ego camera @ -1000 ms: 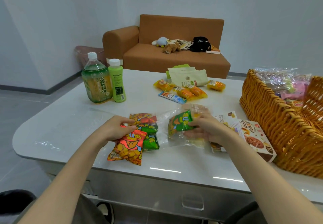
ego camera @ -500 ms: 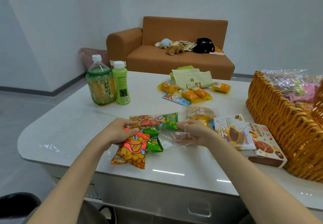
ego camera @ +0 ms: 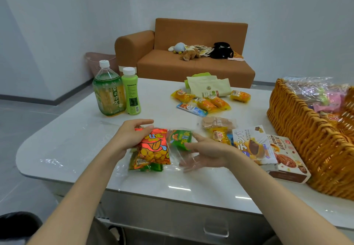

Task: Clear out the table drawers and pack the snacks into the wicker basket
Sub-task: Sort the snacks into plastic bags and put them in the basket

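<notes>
My left hand (ego camera: 129, 137) grips the top of a red-orange snack packet (ego camera: 154, 150) and holds it tilted up over several green packets (ego camera: 151, 167) on the white table (ego camera: 76, 141). My right hand (ego camera: 207, 152) holds a crumpled clear plastic bag (ego camera: 183, 161), with a green packet (ego camera: 180, 137) at its mouth against my fingers. The wicker basket (ego camera: 298, 130) stands at the right edge, with wrapped snacks (ego camera: 325, 99) inside. Two snack boxes (ego camera: 254, 145) (ego camera: 287, 160) lie between my right hand and the basket.
Two green drink bottles (ego camera: 108, 91) (ego camera: 131, 91) stand at the back left. Yellow snack packets (ego camera: 209, 103), a blue bar (ego camera: 191, 109) and a pale pouch (ego camera: 209, 87) lie mid-table. A biscuit pack (ego camera: 217, 123) sits nearer. A drawer handle (ego camera: 216, 227) shows below the edge; a brown sofa (ego camera: 191, 63) is behind.
My left hand has lifted the red-orange packet up off the pile and turned its front to me. The green packet has slid left out of the clear bag toward it.
</notes>
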